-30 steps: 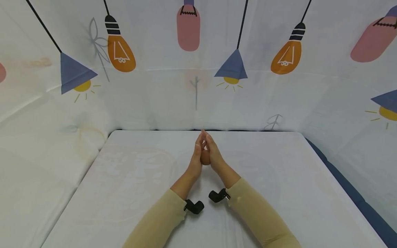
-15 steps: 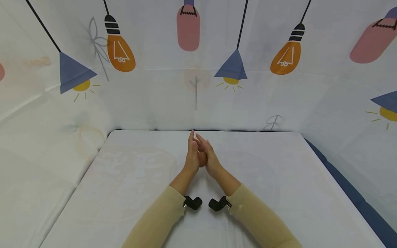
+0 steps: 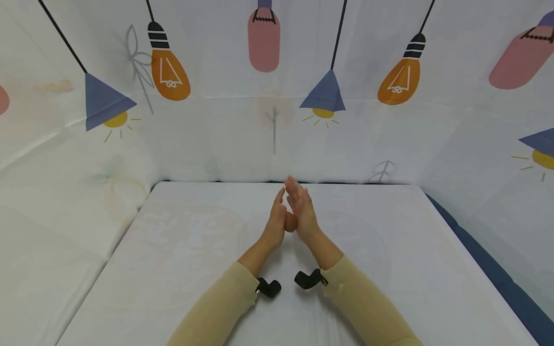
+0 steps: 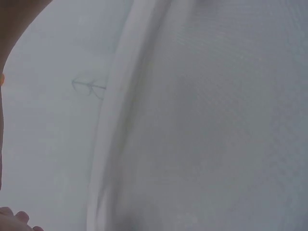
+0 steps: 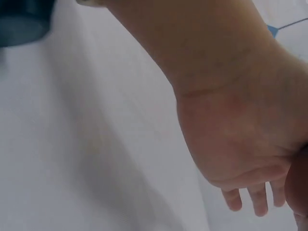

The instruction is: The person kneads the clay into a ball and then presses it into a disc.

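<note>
A smooth reddish-brown ball point(image 3: 291, 222) sits between the two palms above the table, in the middle of the head view. My left hand point(image 3: 274, 228) presses its left side with fingers fairly straight and pointing away. Against the other side lies my right hand point(image 3: 305, 217), its fingers extended and reaching slightly farther forward than the left's. The fingertips of both hands come close together beyond the ball. In the right wrist view the ball point(image 5: 297, 187) shows only partly, at the right edge beside the palm. The left wrist view shows just bits of hand at its left edge; the ball is out of it.
A white-covered table point(image 3: 195, 269) spreads beneath both arms. Behind it hangs a pale cloth point(image 3: 233, 129) printed with lamps and bulbs. Each wrist carries a small black camera mount point(image 3: 269, 288), and the two mounts are close to each other.
The right hand has slid forward against the left, after being drawn farther back half a second ago. Both hands and the ball have shifted slightly right, and the ball stays between the palms.
</note>
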